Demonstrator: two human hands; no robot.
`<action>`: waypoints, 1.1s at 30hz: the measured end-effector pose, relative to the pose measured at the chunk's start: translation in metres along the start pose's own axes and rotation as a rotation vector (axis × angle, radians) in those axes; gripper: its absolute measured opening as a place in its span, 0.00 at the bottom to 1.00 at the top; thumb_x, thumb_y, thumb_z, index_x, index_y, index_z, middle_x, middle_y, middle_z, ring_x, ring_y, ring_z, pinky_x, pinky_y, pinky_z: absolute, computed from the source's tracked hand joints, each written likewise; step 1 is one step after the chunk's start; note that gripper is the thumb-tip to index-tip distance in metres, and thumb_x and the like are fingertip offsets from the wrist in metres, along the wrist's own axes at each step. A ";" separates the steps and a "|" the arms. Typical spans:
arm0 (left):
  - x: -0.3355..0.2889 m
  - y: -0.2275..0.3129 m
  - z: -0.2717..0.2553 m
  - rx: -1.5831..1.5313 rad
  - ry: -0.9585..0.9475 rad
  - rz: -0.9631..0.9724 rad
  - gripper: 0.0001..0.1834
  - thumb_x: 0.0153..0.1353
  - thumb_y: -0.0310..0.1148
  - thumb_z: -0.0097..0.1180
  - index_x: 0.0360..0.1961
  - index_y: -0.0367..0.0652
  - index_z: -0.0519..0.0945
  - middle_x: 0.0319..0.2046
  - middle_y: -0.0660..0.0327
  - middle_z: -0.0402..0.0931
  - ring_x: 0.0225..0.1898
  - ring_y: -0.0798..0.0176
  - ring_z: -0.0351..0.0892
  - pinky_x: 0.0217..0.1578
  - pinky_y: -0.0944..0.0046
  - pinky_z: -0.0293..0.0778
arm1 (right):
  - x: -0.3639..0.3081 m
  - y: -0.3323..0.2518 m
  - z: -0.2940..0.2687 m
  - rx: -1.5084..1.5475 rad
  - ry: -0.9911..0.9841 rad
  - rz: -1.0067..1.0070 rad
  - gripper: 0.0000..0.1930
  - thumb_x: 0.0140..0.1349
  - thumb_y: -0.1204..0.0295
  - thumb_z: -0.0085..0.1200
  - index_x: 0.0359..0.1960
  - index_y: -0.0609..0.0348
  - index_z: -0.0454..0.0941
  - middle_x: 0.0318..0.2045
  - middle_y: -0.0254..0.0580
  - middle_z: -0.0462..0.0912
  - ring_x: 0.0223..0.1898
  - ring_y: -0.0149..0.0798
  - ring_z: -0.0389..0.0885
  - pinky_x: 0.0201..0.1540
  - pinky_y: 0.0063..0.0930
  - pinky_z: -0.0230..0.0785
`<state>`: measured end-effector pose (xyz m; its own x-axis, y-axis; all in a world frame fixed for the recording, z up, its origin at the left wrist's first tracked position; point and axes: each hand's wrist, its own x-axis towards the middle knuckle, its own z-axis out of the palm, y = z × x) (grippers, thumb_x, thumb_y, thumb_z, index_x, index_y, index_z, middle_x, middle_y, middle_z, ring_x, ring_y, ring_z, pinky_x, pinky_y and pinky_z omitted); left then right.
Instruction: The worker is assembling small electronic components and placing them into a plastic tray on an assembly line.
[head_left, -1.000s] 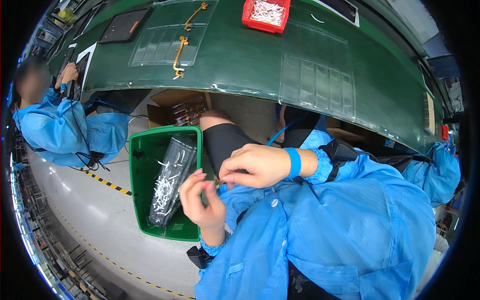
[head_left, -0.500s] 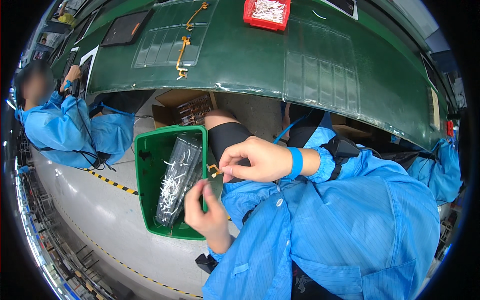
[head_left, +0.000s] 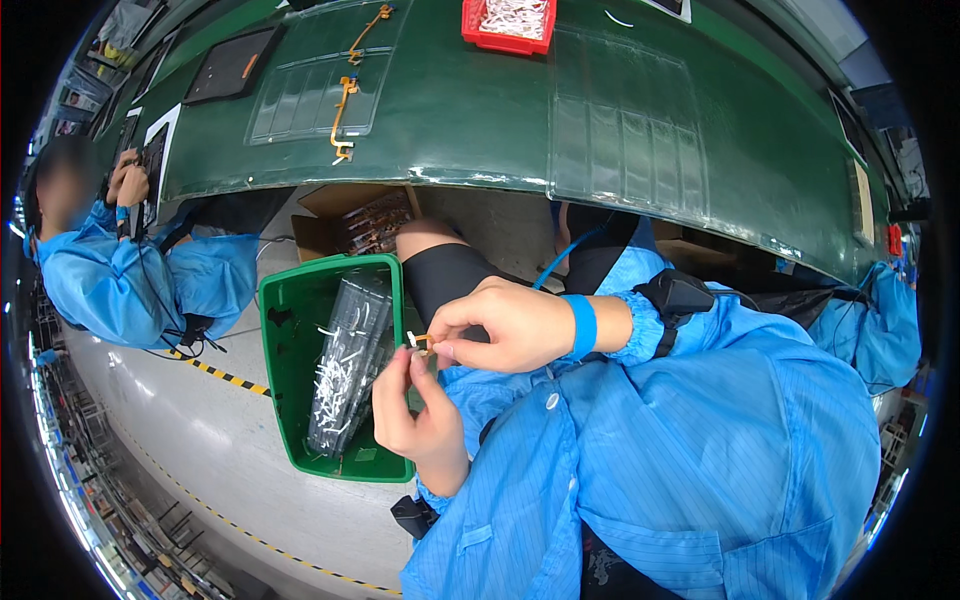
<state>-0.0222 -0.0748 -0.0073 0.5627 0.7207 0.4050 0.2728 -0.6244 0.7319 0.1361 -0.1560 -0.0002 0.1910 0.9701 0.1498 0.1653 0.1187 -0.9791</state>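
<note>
A small orange flex cable with a white tab spans the gap between my two hands, above the near rim of a green bin. My right hand, with a blue wristband, comes in from the right and pinches the cable between thumb and fingers. From below, my left hand closes its thumb and forefinger on the cable's tabbed end; the fingertips partly hide it. Inside the bin lie clear plastic trays with many white strips scattered on them.
Two orange flex cables lie on a clear tray on the green table. A red box of white strips and another clear tray are there too. A cardboard box stands below. A co-worker sits left.
My left hand has come up to the flex cable and its fingertips now meet its end. The whole view has shifted slightly. The co-worker's hands have moved.
</note>
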 end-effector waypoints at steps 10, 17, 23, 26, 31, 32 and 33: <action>0.003 0.010 0.006 0.085 0.003 0.090 0.06 0.57 0.18 0.61 0.36 0.27 0.84 0.27 0.49 0.84 0.26 0.61 0.85 0.26 0.67 0.78 | -0.004 0.010 0.005 -0.355 0.045 -0.169 0.07 0.61 0.73 0.56 0.38 0.62 0.81 0.28 0.43 0.84 0.31 0.47 0.81 0.40 0.36 0.74; -0.001 0.006 0.007 0.094 0.021 0.067 0.08 0.56 0.18 0.61 0.37 0.27 0.84 0.24 0.50 0.84 0.24 0.65 0.85 0.27 0.70 0.78 | -0.006 0.011 0.007 -0.359 0.039 -0.181 0.07 0.60 0.74 0.55 0.38 0.63 0.81 0.29 0.43 0.84 0.31 0.48 0.82 0.40 0.36 0.74; -0.003 0.005 0.009 -0.104 0.028 -0.077 0.07 0.56 0.17 0.60 0.36 0.26 0.83 0.27 0.50 0.84 0.28 0.63 0.86 0.28 0.68 0.80 | -0.009 0.006 0.005 -0.200 0.050 -0.070 0.06 0.61 0.75 0.54 0.37 0.62 0.80 0.27 0.45 0.84 0.31 0.47 0.83 0.37 0.36 0.75; -0.005 0.002 0.008 -0.359 0.014 -0.298 0.06 0.59 0.18 0.59 0.37 0.25 0.83 0.29 0.50 0.84 0.30 0.64 0.86 0.31 0.67 0.82 | -0.009 0.007 0.002 -0.081 0.057 -0.018 0.05 0.61 0.76 0.54 0.36 0.63 0.79 0.28 0.46 0.85 0.31 0.45 0.85 0.35 0.34 0.76; 0.001 0.018 0.004 -0.549 -0.004 -0.483 0.07 0.61 0.19 0.59 0.38 0.26 0.83 0.31 0.50 0.84 0.30 0.64 0.85 0.33 0.69 0.81 | -0.009 0.009 -0.001 0.076 0.086 -0.036 0.04 0.59 0.76 0.53 0.33 0.64 0.78 0.25 0.48 0.84 0.27 0.43 0.85 0.29 0.31 0.74; 0.000 0.018 0.002 -0.535 -0.037 -0.476 0.07 0.62 0.19 0.59 0.39 0.26 0.83 0.32 0.50 0.84 0.30 0.64 0.85 0.33 0.70 0.81 | -0.009 0.009 -0.001 0.084 0.069 -0.025 0.04 0.59 0.76 0.53 0.33 0.64 0.78 0.25 0.48 0.84 0.26 0.42 0.85 0.29 0.30 0.73; -0.001 0.015 0.000 -0.533 -0.033 -0.478 0.07 0.62 0.19 0.59 0.39 0.26 0.83 0.32 0.50 0.84 0.30 0.64 0.85 0.33 0.70 0.81 | -0.009 0.010 0.000 0.093 0.048 -0.014 0.05 0.59 0.75 0.54 0.33 0.64 0.78 0.24 0.48 0.84 0.26 0.41 0.85 0.28 0.30 0.73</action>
<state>-0.0187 -0.0851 0.0035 0.5028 0.8636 -0.0377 0.0816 -0.0041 0.9967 0.1364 -0.1633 -0.0109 0.2361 0.9571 0.1680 0.0782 0.1536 -0.9850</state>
